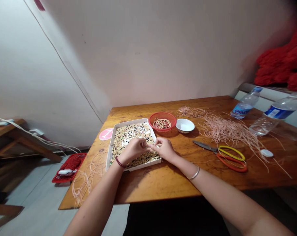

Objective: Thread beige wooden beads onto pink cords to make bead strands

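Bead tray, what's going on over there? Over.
Left hand and right hand close together over right side of bead tray; anything pinched too small to tell. Tray holds loose beads. Scissors off right, clear of hands.

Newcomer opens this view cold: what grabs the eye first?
Probably the white tray of pale and dark beads near the table's left side, with the left hand and right hand close together over it. Next, the vivid red heap at upper right, then the yellow-and-orange-handled scissors lying right of the hands, in front of the tangled pale pink cords.
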Demonstrator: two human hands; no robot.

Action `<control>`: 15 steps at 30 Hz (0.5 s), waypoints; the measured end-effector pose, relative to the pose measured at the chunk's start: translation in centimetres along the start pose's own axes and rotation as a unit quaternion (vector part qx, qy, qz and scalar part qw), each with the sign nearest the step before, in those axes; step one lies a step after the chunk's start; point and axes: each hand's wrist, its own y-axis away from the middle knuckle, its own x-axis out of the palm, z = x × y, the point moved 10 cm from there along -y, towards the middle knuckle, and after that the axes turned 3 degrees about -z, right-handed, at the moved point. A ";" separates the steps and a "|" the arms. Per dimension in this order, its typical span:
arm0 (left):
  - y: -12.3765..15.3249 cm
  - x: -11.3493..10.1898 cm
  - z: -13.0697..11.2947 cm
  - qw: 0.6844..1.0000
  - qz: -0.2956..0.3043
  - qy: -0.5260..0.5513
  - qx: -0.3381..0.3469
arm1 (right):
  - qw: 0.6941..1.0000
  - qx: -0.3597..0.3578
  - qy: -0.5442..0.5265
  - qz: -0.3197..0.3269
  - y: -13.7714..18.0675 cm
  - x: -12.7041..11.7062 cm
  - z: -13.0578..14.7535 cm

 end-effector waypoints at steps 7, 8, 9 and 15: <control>-0.1 0.0 0.1 1.000 0.001 0.002 0.001 | 1.000 -0.013 0.011 -0.007 0.1 -0.3 0.6; -0.1 0.0 0.1 1.000 0.000 0.002 0.004 | 1.000 -0.015 0.014 -0.007 0.2 -0.3 0.8; -0.1 0.0 0.1 1.000 0.000 0.003 0.007 | 1.000 -0.017 0.018 -0.008 0.2 -0.4 0.9; -0.1 -0.1 0.1 1.000 -0.008 0.019 0.009 | 1.000 -0.018 0.023 -0.004 0.3 -0.4 1.3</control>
